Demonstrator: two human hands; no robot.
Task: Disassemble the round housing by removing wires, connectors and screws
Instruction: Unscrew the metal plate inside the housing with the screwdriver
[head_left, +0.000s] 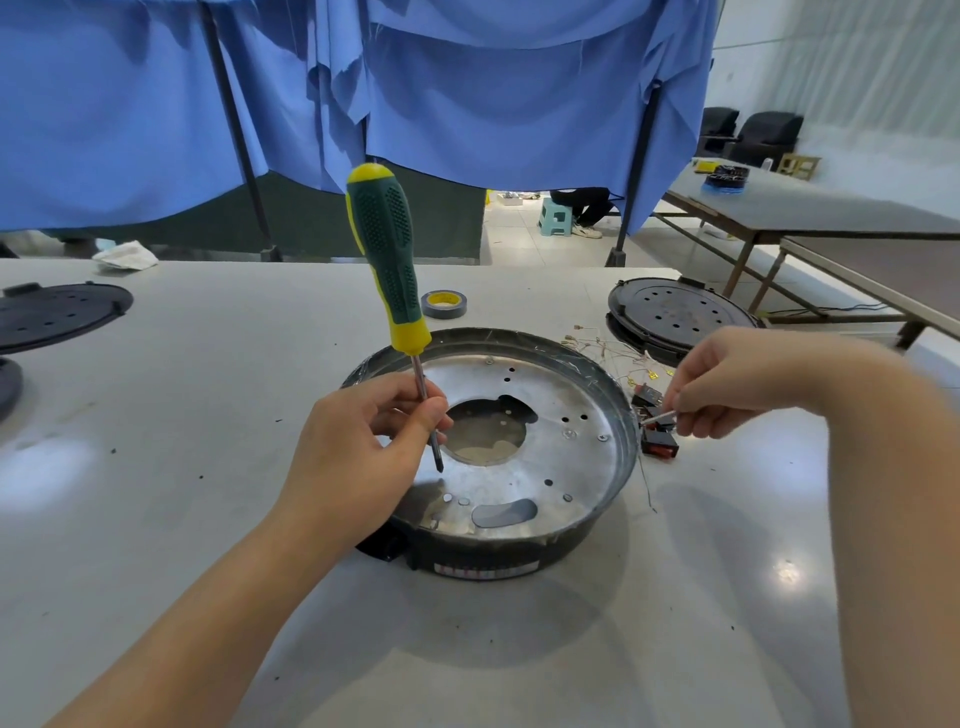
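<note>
Both forearms come in low, and the round housing (519, 457) sits between them on the table (208, 364). Left hand (363, 447) pinches the screwdriver (387, 260) by its shaft, tip hanging over the housing's near-left side. Right hand (727, 384) pinches a small white wire end (660, 417) just right of the rim, over the connectors (657, 431). Housing looks like stiff, thin metal, probably light with sharpish edges, so I'd grab the dark outer wall. Plenty of room near and left of it.
</note>
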